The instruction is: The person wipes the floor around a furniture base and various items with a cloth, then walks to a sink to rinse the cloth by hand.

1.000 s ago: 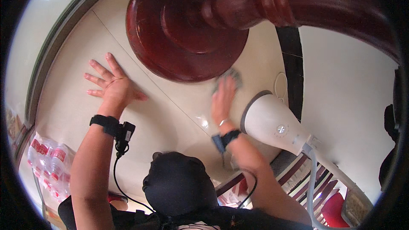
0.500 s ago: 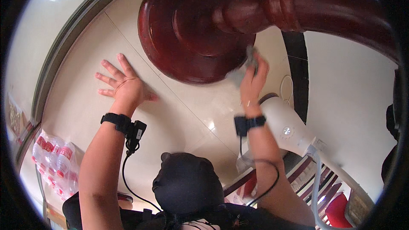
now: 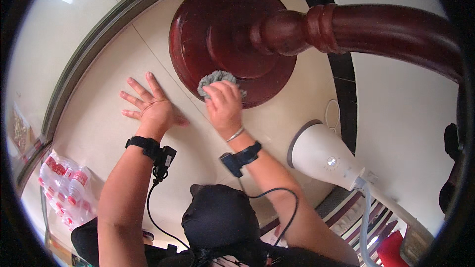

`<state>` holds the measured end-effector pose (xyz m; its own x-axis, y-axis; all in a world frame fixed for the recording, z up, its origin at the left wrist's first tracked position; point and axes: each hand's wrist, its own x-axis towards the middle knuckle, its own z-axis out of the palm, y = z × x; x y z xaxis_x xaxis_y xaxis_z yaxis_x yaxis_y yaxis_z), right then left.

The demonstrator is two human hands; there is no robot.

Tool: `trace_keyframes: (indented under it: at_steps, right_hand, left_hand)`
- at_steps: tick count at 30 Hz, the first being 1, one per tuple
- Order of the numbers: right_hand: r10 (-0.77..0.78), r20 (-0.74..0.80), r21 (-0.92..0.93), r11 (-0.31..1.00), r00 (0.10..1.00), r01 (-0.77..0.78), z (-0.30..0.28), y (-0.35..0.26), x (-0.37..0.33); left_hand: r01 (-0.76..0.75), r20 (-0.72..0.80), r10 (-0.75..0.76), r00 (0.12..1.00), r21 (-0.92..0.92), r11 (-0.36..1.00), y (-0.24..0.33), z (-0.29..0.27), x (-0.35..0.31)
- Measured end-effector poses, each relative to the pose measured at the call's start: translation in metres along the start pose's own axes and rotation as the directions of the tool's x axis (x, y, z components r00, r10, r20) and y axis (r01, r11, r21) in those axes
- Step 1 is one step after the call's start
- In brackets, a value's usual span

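— What's moved since half a second back?

— My right hand (image 3: 223,105) has come down from the far edge of the dark red round pedestal base (image 3: 217,29) to its near rim, and the grey cloth (image 3: 216,77) came with it. The left hand (image 3: 151,109) has hardly shifted.

— How do the hands stand now?

— Well apart. The right is closed over the cloth, pressing it onto the base's near rim. The left lies flat on the pale tiled floor (image 3: 99,133), fingers spread, holding nothing; I judge it's bracing me.

— Which step is this, then?

— Wiping the base, I'd say, working round the rim. The turned column (image 3: 346,27) rising from it looks untouched by the cloth at this moment.

— And the next move?

— It calls for sliding the cloth along the curve, keeping pressure on the rim's lip, and shifting the left palm if my reach runs out. The white cone-shaped appliance (image 3: 324,155) sits near my right forearm, so I'd mind the elbow. The pack of bottles (image 3: 62,188) lies well clear on the left.
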<state>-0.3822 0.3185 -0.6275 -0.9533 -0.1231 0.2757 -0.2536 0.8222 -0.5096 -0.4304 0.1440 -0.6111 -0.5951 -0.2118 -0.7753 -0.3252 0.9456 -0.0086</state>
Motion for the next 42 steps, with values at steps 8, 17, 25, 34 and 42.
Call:
trace_keyframes:
  at_steps: [8,17,25,34,42]
  right_hand:
    - [0.140,-0.131,-0.308,0.935,0.981,-0.175,-0.047,0.054,-0.013]
    - [0.011,-0.098,-0.388,0.921,0.995,-0.048,0.017,-0.004,0.087]
    - [0.100,-0.050,-0.418,0.902,0.994,-0.112,-0.033,0.032,-0.012]
    - [-0.007,-0.057,-0.435,0.900,0.998,-0.018,0.017,0.002,0.085]
    - [0.091,-0.012,-0.410,0.908,0.996,-0.088,-0.060,0.078,-0.014]
  left_hand:
    - [0.022,0.094,-0.023,0.995,0.007,1.000,0.005,-0.016,-0.006]
    - [0.034,0.124,-0.037,0.992,0.032,0.999,0.008,-0.021,-0.010]
    - [-0.011,0.053,0.009,0.999,0.034,0.999,-0.002,-0.009,-0.003]
    - [0.027,0.099,-0.031,0.995,0.045,0.999,0.011,-0.021,-0.011]
    - [0.024,0.144,-0.031,0.989,0.050,0.998,0.007,-0.025,-0.013]
